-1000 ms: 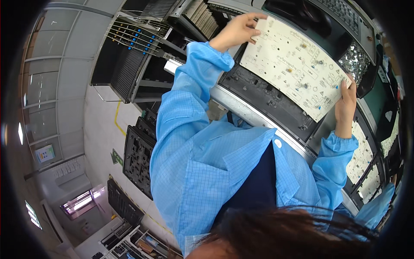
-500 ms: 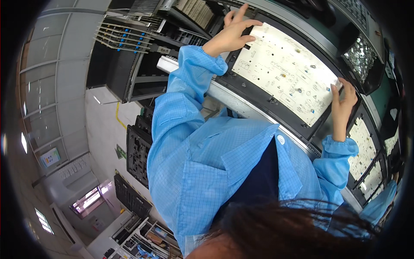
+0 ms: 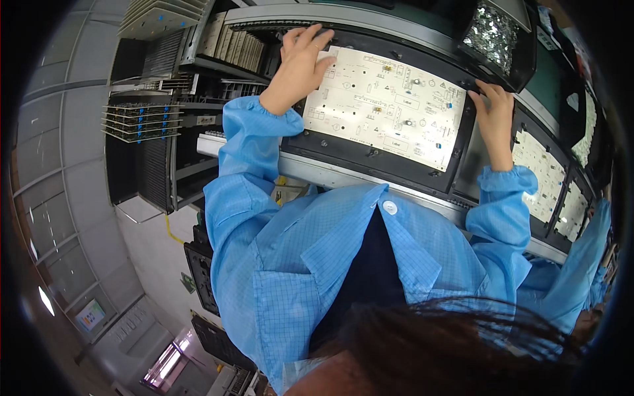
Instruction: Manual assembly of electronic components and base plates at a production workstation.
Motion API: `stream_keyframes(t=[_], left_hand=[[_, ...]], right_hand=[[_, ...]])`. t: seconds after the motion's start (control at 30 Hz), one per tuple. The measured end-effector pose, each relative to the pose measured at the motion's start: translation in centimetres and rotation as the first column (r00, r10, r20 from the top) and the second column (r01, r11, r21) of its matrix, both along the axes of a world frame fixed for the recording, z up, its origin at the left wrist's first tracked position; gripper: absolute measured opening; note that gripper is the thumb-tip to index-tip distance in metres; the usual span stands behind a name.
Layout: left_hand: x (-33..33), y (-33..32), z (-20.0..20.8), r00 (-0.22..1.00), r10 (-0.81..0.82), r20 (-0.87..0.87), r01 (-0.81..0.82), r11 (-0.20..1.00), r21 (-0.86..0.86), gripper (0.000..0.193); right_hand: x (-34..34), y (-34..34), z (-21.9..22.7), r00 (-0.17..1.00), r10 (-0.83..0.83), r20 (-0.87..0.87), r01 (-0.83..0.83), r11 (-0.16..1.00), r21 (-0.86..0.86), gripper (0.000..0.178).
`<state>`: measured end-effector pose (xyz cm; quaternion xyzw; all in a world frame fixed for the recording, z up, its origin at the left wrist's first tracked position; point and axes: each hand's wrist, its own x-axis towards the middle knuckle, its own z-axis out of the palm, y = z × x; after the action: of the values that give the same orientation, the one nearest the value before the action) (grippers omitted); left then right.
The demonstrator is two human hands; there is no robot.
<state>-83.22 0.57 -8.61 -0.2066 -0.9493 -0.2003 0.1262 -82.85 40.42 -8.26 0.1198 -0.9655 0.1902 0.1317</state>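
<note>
A white printed circuit board (image 3: 386, 109) with a few small components lies flat in a black carrier frame (image 3: 350, 146) in front of me. My left hand (image 3: 300, 69) is at the board's far left corner, fingers spread over the frame's edge and thumb beside the board. At the board's right end, my right hand (image 3: 495, 122) has its fingertips on the frame's far right part, with thumb and fingers apart. Neither hand grips the board. Blue sleeves cover both of my forearms.
Racks of upright boards (image 3: 231, 46) stand at the left, with more stacked boards (image 3: 140, 122) beyond. A metal rail (image 3: 330, 170) runs along the near side. Another populated board (image 3: 538, 175) sits farther right, near a person's blue sleeve (image 3: 578, 264). A black bin (image 3: 489, 36) holds small shiny parts.
The board now lies level in the carrier frame, and both hands have come off its edges onto the frame. The whole view has turned and shifted.
</note>
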Motion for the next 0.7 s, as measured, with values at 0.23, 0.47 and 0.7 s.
stream_keyframes(t=[0.23,0.47,0.7], left_hand=[[-3.9,0.0,-2.0,0.999,0.011,-0.045,-0.006,0.994,0.105,0.024],[-4.0,-0.1,-1.7,0.998,0.018,-0.052,-0.01,0.989,0.148,0.018],[-4.6,-1.2,-1.6,0.989,-0.143,0.045,0.133,0.975,0.177,0.014]], right_hand=[[-0.8,-1.8,-0.7,0.991,-0.127,0.032,0.129,0.99,-0.049,0.023],[0.2,-5.7,2.1,0.987,-0.109,-0.121,0.139,0.953,0.271,0.023],[-4.4,-11.3,0.7,0.925,0.379,0.003,-0.368,0.899,-0.236,0.027]])
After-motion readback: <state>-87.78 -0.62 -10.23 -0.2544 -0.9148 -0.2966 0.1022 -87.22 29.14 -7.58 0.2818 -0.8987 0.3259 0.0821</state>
